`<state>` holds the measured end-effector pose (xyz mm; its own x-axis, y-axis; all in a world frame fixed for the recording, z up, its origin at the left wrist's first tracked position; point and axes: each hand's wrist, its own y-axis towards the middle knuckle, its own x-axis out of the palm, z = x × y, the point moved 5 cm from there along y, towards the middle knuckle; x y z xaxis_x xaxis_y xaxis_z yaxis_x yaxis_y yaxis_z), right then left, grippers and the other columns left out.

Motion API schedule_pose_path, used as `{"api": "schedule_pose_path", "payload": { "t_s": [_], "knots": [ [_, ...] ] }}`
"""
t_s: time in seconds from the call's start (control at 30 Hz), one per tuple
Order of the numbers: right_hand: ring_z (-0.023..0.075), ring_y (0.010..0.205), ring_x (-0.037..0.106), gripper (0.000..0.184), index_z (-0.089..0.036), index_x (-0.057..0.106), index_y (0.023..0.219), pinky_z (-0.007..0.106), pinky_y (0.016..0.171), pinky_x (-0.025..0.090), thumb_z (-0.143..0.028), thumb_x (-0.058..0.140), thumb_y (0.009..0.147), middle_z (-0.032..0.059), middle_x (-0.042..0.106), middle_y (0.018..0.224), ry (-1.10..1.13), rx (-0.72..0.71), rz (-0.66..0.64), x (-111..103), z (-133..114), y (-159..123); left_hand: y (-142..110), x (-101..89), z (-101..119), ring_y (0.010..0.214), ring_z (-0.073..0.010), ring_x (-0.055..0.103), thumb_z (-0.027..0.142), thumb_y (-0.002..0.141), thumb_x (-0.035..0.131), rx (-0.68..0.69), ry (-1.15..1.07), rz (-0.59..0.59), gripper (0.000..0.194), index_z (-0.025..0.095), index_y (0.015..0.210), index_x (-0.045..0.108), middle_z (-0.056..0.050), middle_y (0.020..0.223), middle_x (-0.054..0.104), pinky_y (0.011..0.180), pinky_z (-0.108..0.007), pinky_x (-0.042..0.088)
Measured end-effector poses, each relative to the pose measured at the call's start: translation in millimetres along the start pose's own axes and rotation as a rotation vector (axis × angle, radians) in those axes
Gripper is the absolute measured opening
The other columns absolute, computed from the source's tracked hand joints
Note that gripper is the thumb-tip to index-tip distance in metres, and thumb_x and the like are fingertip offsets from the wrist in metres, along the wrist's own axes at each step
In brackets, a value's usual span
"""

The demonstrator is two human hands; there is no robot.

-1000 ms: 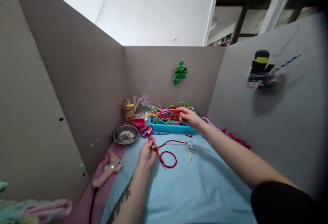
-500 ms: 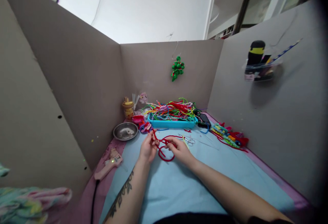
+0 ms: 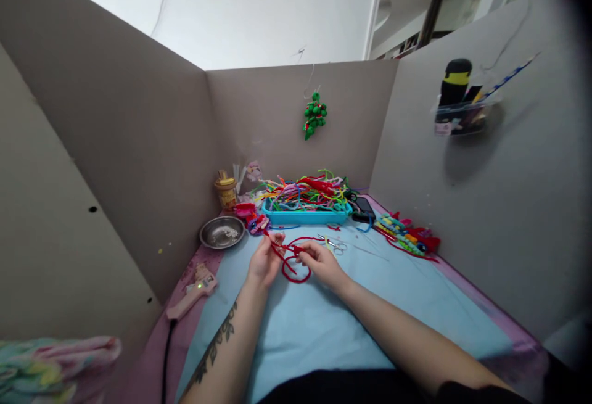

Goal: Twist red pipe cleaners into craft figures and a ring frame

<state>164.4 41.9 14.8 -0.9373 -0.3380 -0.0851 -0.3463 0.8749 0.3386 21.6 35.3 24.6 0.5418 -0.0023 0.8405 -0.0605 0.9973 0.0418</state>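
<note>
Red yarn (image 3: 296, 280) runs between my two hands above the blue cloth, with a loop hanging below them. My left hand (image 3: 264, 260) is closed on one stretch of it, thumb and fingers pinching the cord near the top. Opposite, my right hand (image 3: 321, 263) pinches another part of the yarn between thumb and fingertips. Where the strands cross between the hands, I cannot make out how they are knotted. Just beyond my right hand lie small scissors (image 3: 339, 248) on the cloth, beside a red strand.
A blue tray (image 3: 308, 217) heaped with coloured yarn stands at the back. Left are a metal bowl (image 3: 217, 237), a yellow cup (image 3: 226, 194) and a pink glue gun (image 3: 194, 298) with a cord. Crocheted pieces (image 3: 407, 234) lie right, near a phone (image 3: 364, 209). Grey panels surround the table.
The whole view has shifted slightly, so everything sits a little further left and up. Both hands still hold the red yarn, the strands between them spread a bit differently.
</note>
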Motion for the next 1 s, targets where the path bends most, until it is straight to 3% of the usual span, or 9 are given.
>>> {"api": "schedule_pose_path", "payload": {
  "t_s": [0.07,0.27,0.4,0.47,0.57,0.63,0.73,0.83,1.0],
  "knots": [
    [0.0157,0.065,0.059,0.012,-0.020,0.053,0.082,0.028,0.061,0.044,-0.032,0.054,0.078,0.0001,0.063,0.068,0.035,0.019,0.019,-0.5,3.9,0.2,0.7,-0.2,2.0,0.083,-0.0156,0.059,0.021,0.082,0.055,-0.008,-0.057,0.004,0.019,0.015,0.064,0.054,-0.003,0.077,0.060,0.076,-0.029,0.046],
    [0.0144,0.061,0.059,0.016,-0.020,0.051,0.077,0.027,0.060,0.044,-0.034,0.058,0.076,-0.0004,0.064,0.065,0.100,0.075,-0.028,5.6,11.2,-0.4,0.4,-1.8,5.4,0.052,-0.0067,0.046,0.023,0.087,0.050,-0.018,-0.144,-0.017,0.019,0.017,0.069,0.051,0.006,0.054,0.039,0.078,-0.030,0.047],
    [0.0135,0.057,0.057,0.021,-0.019,0.052,0.076,0.026,0.056,0.042,-0.038,0.060,0.074,0.0000,0.064,0.064,0.138,0.104,-0.034,4.0,10.4,0.7,2.0,-4.2,12.2,0.042,-0.0034,0.034,0.024,0.090,0.044,0.018,-0.175,-0.037,0.021,0.017,0.070,0.048,0.008,0.051,0.029,0.060,-0.020,0.046],
    [0.0128,0.055,0.056,0.024,-0.019,0.052,0.076,0.025,0.054,0.041,-0.042,0.060,0.075,0.0007,0.065,0.064,0.163,0.114,0.004,-0.4,8.0,1.8,2.9,-6.2,15.8,0.039,-0.0028,0.030,0.024,0.090,0.043,0.014,-0.155,-0.027,0.021,0.017,0.071,0.046,0.008,0.051,0.027,0.045,-0.014,0.037],
    [0.0118,0.053,0.055,0.027,-0.019,0.052,0.078,0.024,0.051,0.040,-0.045,0.058,0.075,0.0021,0.066,0.067,0.269,0.161,-0.006,-2.4,5.3,2.3,1.4,-7.3,13.5,0.035,-0.0021,0.023,0.027,0.089,0.046,-0.070,-0.031,0.001,0.019,0.017,0.073,0.044,0.008,0.052,0.028,0.032,-0.011,0.016],
    [0.0112,0.049,0.054,0.028,-0.020,0.049,0.080,0.023,0.049,0.039,-0.046,0.059,0.075,0.0018,0.067,0.065,0.349,0.205,-0.058,0.6,4.6,1.4,-2.4,-4.3,6.6,0.034,-0.0015,0.020,0.033,0.085,0.052,-0.130,0.116,-0.013,0.020,0.017,0.075,0.046,0.010,0.051,0.027,0.030,-0.011,0.010],
    [0.0107,0.045,0.054,0.031,-0.020,0.045,0.080,0.021,0.046,0.036,-0.047,0.059,0.074,0.0006,0.066,0.061,0.380,0.238,-0.131,6.7,3.7,-0.5,-10.8,4.9,-7.5,0.034,-0.0006,0.020,0.036,0.074,0.065,-0.162,0.399,-0.104,0.026,0.016,0.081,0.050,0.011,0.048,0.029,0.032,-0.012,0.009],
    [0.0107,0.045,0.054,0.032,-0.020,0.044,0.080,0.020,0.045,0.035,-0.048,0.058,0.075,-0.0003,0.066,0.060,0.365,0.233,-0.153,10.6,2.0,-1.2,-16.7,12.5,-19.0,0.036,-0.0015,0.029,0.030,0.067,0.072,-0.146,0.630,-0.200,0.027,0.015,0.081,0.054,0.006,0.050,0.044,0.033,-0.014,0.012],
    [0.0091,0.046,0.050,0.030,-0.020,0.044,0.077,0.020,0.044,0.033,-0.045,0.061,0.073,-0.0011,0.063,0.062,0.468,0.225,-0.072,6.1,-2.0,2.1,-10.5,6.4,-12.9,0.036,-0.0011,0.025,0.031,0.064,0.073,-0.037,0.672,-0.116,0.028,0.014,0.063,0.050,0.007,0.047,0.039,0.034,-0.017,0.013]
  ]
}}
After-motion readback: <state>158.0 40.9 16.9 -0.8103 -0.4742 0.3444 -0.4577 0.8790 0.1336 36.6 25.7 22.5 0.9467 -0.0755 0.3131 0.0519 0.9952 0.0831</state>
